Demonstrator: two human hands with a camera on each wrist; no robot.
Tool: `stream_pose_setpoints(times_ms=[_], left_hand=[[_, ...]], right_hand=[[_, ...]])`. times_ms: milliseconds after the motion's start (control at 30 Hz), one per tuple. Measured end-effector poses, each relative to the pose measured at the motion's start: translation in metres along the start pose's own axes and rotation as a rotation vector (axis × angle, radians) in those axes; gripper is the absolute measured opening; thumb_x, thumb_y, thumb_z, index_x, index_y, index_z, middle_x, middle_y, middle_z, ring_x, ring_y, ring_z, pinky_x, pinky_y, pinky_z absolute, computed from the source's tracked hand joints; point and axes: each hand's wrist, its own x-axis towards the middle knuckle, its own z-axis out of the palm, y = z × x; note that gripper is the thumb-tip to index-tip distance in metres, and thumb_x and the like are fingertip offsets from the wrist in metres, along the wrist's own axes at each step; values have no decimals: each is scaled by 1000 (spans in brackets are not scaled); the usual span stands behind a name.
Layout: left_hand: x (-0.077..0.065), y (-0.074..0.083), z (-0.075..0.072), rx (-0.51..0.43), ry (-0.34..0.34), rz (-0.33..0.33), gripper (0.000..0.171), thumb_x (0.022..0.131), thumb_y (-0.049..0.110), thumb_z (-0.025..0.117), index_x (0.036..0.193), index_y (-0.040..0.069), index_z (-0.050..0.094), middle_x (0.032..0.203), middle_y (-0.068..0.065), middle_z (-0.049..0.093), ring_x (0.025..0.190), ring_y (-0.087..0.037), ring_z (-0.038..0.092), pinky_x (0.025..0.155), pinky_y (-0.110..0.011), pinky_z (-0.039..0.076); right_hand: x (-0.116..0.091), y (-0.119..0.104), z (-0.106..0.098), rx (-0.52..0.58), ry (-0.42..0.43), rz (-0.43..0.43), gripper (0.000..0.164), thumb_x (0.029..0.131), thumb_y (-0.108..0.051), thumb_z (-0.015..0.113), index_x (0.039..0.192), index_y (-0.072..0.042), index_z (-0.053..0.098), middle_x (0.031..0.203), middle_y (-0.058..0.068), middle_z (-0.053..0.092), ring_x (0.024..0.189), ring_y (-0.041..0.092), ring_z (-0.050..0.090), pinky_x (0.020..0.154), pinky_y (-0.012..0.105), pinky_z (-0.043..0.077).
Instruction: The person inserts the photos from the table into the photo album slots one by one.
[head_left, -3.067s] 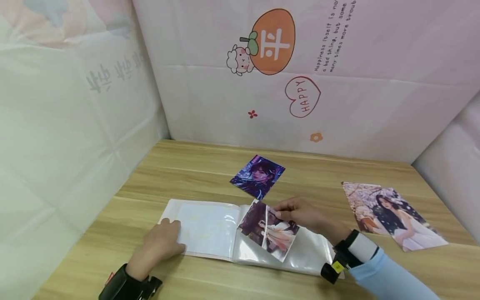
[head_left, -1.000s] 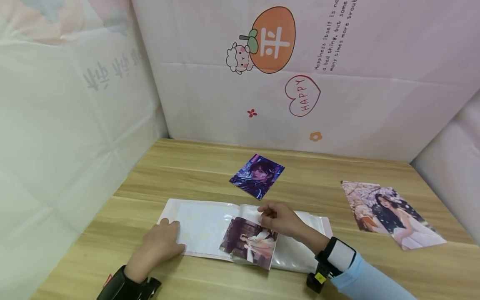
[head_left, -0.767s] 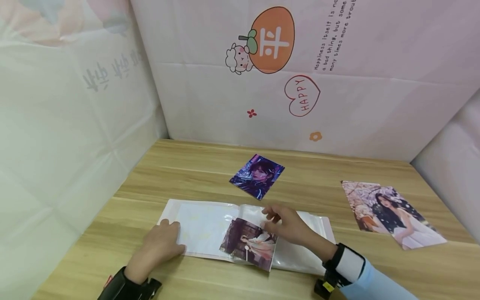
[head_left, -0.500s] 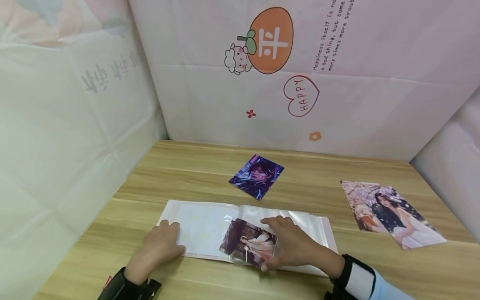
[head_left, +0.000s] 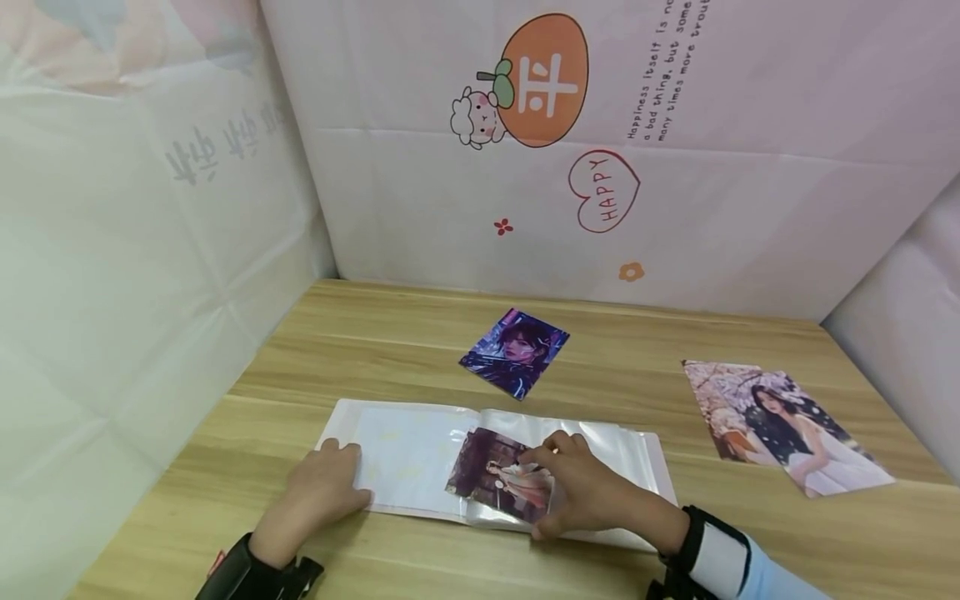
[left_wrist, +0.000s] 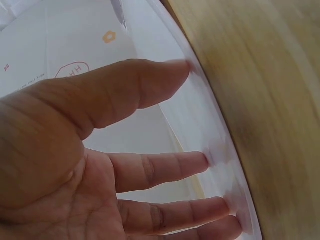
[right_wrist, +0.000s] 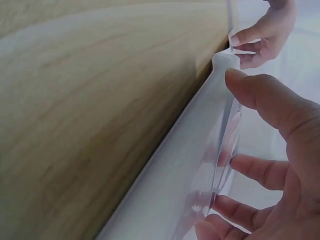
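A photo album point(head_left: 408, 454) lies open on the table, its left page white and its right page a glossy clear sleeve. My left hand point(head_left: 324, 483) rests on the album's left edge, fingers extended and fingertips pressing the page in the left wrist view. Across the fold and right page lies a photo point(head_left: 491, 479) of a figure in a pale flowing dress, slightly tilted. My right hand point(head_left: 588, 490) touches its right end, with the thumb at the near corner and the fingers spread over the far side. In the right wrist view the fingertips point(right_wrist: 237, 162) meet the photo's surface.
A blue-purple portrait photo point(head_left: 516, 352) lies behind the album. To the right are two overlapping photos, a pink blossom one point(head_left: 712, 400) and one of a person in white point(head_left: 817, 442). Printed cloth walls point(head_left: 420, 208) stand at the back and both sides of the wooden table point(head_left: 360, 350).
My right hand let go of the photo's far edge, shifted to its right end and spread its fingers. The photo has since slid slightly away from me and turned straighter. My left hand stayed put.
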Motion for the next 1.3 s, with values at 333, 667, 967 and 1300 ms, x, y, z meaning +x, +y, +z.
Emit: stream_pose_setpoints(times_ms=[333,667,967,1300], left_hand=[[0,0,1,3,-5,-1,45,69,25,77,97,-5,59,80,-14,46,64,-27,46,55,-39,41],[-1,0,1,-3,3,3,47,69,26,78,98,-6,59,80,-14,46,65,-26,46,56,-39,41],[-1,-1,1,-20,5,13,46,69,24,78,98,-6,58,80,-13,45,66,-26,44,58,-38,40],[-1,-1,2,-14,10,18,48,69,25,78,100,-7,59,81,-14,46,66,-27,46,58,-39,41]], right_hand=[[7,-2,-7,-58,-42,-75,62,57,-32,81,115,-13,66,93,0,40,81,17,37,62,25,37],[14,-5,-13,-98,-75,-113,55,61,-26,78,113,-10,67,107,5,46,91,23,39,73,33,40],[15,-5,-12,-88,-63,-105,55,59,-24,78,112,-10,67,107,5,45,93,22,39,74,32,43],[25,-8,-8,-42,-31,-125,50,58,-21,82,104,-7,67,108,7,45,97,24,39,78,33,43]])
